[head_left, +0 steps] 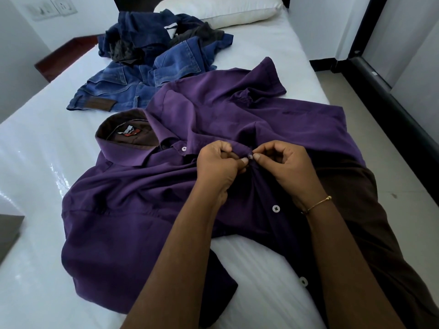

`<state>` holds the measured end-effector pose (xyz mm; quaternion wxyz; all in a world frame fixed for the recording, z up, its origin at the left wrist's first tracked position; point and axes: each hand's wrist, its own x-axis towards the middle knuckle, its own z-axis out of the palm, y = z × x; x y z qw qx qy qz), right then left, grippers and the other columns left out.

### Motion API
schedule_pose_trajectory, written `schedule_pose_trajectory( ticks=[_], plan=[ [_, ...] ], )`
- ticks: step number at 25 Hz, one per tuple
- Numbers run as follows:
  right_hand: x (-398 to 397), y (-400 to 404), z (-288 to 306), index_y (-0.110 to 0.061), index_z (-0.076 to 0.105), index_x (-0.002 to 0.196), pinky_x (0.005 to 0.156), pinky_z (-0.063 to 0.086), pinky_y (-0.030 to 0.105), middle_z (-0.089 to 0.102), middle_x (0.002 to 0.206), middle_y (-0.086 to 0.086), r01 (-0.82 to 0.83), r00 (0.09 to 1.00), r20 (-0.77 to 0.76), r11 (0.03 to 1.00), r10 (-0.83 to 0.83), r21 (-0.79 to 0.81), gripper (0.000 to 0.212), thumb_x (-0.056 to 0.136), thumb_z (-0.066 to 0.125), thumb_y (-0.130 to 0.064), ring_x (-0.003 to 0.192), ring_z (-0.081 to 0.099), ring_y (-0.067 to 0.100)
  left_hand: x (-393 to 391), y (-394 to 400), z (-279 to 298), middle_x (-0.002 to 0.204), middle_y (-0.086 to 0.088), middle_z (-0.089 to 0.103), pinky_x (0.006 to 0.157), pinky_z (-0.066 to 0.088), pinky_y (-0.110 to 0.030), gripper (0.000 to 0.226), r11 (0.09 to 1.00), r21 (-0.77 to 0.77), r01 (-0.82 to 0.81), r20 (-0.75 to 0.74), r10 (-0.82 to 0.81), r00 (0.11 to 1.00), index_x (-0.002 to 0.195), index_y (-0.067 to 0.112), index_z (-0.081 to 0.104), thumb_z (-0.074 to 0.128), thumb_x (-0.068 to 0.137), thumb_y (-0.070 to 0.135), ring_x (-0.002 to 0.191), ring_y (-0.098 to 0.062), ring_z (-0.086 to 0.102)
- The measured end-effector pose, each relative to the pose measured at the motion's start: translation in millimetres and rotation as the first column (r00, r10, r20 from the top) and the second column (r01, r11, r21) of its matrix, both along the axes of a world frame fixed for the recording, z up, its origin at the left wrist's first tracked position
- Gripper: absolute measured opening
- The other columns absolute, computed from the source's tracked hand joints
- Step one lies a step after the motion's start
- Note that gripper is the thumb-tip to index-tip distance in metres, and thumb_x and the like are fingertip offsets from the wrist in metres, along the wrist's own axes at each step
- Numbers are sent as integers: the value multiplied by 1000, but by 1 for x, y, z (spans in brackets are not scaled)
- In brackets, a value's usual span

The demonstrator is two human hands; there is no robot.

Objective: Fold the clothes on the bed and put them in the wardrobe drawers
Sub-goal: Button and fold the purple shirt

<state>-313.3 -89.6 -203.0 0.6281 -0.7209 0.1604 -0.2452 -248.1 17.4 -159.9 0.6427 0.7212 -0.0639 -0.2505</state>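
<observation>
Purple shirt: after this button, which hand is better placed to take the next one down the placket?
Right. The next white button lies just under the right hand and near its wrist. The left hand pinches the purple shirt on the far side of the placket, so it would probably have to cross over.

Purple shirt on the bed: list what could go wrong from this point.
1. Both hands, left hand and right hand, pinch the placket at one button of the purple shirt; it may slip out.
2. The cloth is bunched there, so creases may get folded in.
3. The jeans touch the shirt's far edge and may get dragged.
</observation>
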Motion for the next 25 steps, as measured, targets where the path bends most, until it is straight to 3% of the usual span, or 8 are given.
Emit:
schedule_pose_trajectory(
  ticks=[6, 13, 19, 23, 25],
  plan=[
    [3, 4, -4, -21, 63, 78, 69, 49, 11, 65, 76, -5, 1, 1000, 9, 1000, -1, -8, 24, 82, 64, 2, 70, 61, -2, -4, 0, -1, 67, -10, 55, 66, 58, -28, 38, 991, -90, -97, -75, 91, 993, 76, 12, 41, 62, 75, -19, 63, -17, 63],
    [3, 3, -3, -24, 62, 77, 69, 50, 14, 65, 76, -5, 18, 1000, 26, 994, -15, -107, 24, 82, 65, 0, 71, 60, 3, 0, 0, 3, 71, -9, 63, 63, 58, -21, 19, 995, -77, -63, -199, 46, 979, 76, 7, 52, 64, 81, -7, 63, -15, 66],
    [2, 1, -3, -24, 63, 78, 68, 47, 10, 65, 76, -9, 1, 999, 54, 992, 6, -130, 26, 83, 63, 1, 69, 60, -3, 1, 0, -1, 53, -4, 65, 47, 51, -14, 33, 983, -153, -99, -326, 45, 944, 74, 13, 43, 65, 78, -11, 46, -8, 63],
    [0, 0, -1, -20, 66, 80, 69, 46, 9, 66, 79, -8, -10, 997, 77, 996, 17, -84, 23, 84, 62, 3, 71, 60, -5, 4, -1, -3, 70, -7, 62, 48, 50, -13, 20, 977, -188, -103, -402, 19, 915, 85, 7, 52, 61, 81, -11, 46, -6, 62],
    [0, 0, -1, -20, 67, 82, 69, 45, 8, 67, 80, -8, -9, 998, 68, 997, 14, -75, 22, 84, 63, 1, 72, 61, -4, 4, -2, -3, 67, -4, 62, 47, 49, -13, 14, 986, -159, -59, -401, -9, 916, 81, 5, 57, 60, 83, -8, 48, -5, 60]
  ],
)
